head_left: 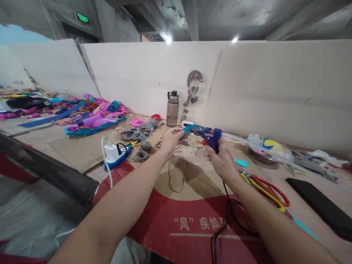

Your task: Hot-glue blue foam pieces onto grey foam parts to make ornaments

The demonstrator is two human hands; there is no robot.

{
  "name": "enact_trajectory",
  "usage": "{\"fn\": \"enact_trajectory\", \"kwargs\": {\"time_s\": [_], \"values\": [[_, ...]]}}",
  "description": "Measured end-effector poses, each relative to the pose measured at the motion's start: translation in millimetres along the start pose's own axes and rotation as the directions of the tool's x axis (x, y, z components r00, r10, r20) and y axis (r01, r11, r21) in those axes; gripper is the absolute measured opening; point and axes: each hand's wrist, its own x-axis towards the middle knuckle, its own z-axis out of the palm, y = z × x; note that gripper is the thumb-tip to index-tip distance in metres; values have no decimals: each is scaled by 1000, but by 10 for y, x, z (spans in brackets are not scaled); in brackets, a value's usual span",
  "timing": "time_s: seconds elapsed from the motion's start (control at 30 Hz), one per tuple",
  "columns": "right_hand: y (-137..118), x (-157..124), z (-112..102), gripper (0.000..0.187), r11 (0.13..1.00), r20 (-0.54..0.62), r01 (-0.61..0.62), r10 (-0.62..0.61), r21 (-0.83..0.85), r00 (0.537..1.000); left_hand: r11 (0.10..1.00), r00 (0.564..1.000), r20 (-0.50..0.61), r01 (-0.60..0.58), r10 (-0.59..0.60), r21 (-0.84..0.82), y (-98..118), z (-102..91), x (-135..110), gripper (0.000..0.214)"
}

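Observation:
My right hand [223,159] is wrapped round the handle of a blue hot glue gun [210,134]. A long translucent glue stick [242,139] runs out of its back to the right, and its black cord [228,209] trails down over the board. My left hand [171,141] pinches a small felt piece [188,128], blue on top with grey beneath. The gun's nozzle is at the blue part; whether it touches cannot be made out. Below the hands, a loop of grey cord [177,185] lies on the cardboard [165,190].
Red-and-yellow-handled scissors [271,192] and a black phone [320,209] lie at right, before a metal bowl [261,154]. A bottle [172,112] stands behind. At left are a power strip [118,157], grey yarn balls [145,146] and coloured felt scraps [96,121]. A white partition [132,77] closes the back.

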Motion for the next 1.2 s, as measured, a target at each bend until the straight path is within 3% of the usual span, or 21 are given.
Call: {"fn": "enact_trajectory", "kwargs": {"time_s": [0.37,0.6,1.2], "values": [[56,-18,59,47,994,24,97,-96,-46,995,999,1000,7,-4,4,33,-28,43,-11,17],[21,-34,57,40,987,15,92,-90,-134,996,996,999,2,-40,40,79,-27,47,-21,16],[28,-27,29,45,982,-11,69,-72,-174,997,990,994,-14,-109,111,95,6,18,-11,12]]}}
